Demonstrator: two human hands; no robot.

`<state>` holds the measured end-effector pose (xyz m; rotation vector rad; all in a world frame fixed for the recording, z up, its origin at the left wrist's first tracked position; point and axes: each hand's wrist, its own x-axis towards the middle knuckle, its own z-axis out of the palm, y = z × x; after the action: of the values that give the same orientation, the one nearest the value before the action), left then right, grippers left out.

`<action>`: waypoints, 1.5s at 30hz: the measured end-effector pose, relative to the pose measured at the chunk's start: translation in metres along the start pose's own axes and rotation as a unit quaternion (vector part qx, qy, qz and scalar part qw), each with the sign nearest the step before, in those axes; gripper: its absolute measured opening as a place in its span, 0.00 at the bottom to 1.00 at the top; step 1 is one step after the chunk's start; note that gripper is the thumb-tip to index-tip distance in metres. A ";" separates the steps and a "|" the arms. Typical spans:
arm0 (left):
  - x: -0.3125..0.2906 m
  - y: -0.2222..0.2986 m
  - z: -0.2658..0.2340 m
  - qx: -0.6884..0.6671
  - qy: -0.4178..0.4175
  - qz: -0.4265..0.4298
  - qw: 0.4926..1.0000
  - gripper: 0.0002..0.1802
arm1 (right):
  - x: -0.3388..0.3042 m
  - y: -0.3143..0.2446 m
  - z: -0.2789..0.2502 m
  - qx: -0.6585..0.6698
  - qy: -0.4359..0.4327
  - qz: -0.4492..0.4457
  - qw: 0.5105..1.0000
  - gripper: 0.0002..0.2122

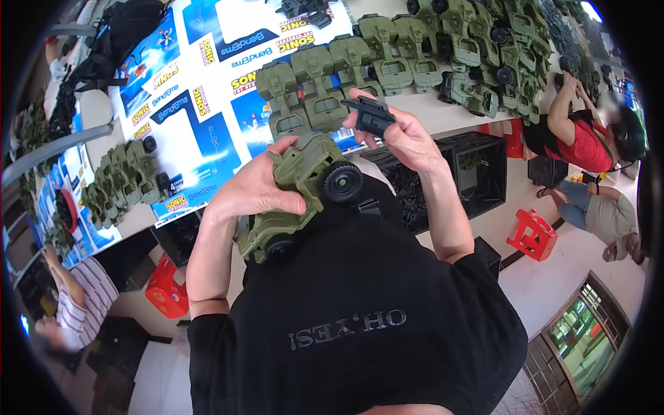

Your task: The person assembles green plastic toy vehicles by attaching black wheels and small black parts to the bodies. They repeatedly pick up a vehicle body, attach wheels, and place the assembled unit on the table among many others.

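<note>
My left hand (252,188) is wrapped round an olive-green toy jeep (304,166), held tilted close in front of my chest. Two black wheels show on the jeep, and its far side is hidden. Between the thumb and fingers of my right hand (413,142) is a small black plastic part (371,116), raised just right of the jeep and apart from it. Beyond my hands, several green toy jeep bodies (315,79) stand in a row along the table.
Printed blue-and-white sheets (207,83) cover the table (432,104). More green jeeps (128,176) sit at left. Black crates (474,169) stand under the table edge. Red stools (532,235) are on the floor. People work nearby: a red shirt (577,135) at right, a striped shirt (86,297) at left.
</note>
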<state>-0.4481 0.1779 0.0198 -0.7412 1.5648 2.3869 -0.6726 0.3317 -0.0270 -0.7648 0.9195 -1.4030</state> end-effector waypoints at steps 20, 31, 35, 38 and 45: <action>0.004 0.036 0.009 0.277 0.050 0.024 0.959 0.53 | 0.006 0.012 0.021 -0.128 -0.010 -0.015 0.992 0.31; 0.014 0.029 0.007 0.254 0.048 0.012 0.966 0.55 | 0.002 0.021 0.017 0.065 -0.002 0.061 0.996 0.32; 0.016 0.027 0.005 0.234 0.042 -0.003 0.971 0.56 | 0.003 0.026 0.012 0.069 -0.009 0.055 0.996 0.30; 0.015 0.024 0.002 0.253 0.047 0.005 0.966 0.55 | 0.006 0.022 0.006 -0.073 -0.016 0.036 0.997 0.28; 0.010 0.040 0.013 0.306 0.044 0.004 0.951 0.50 | 0.009 0.000 -0.003 -0.146 -0.004 0.098 0.984 0.24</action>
<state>-0.4772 0.1712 0.0510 -0.6974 2.1755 1.7142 -0.6754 0.3231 -0.0294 -0.8722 1.1777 -1.1042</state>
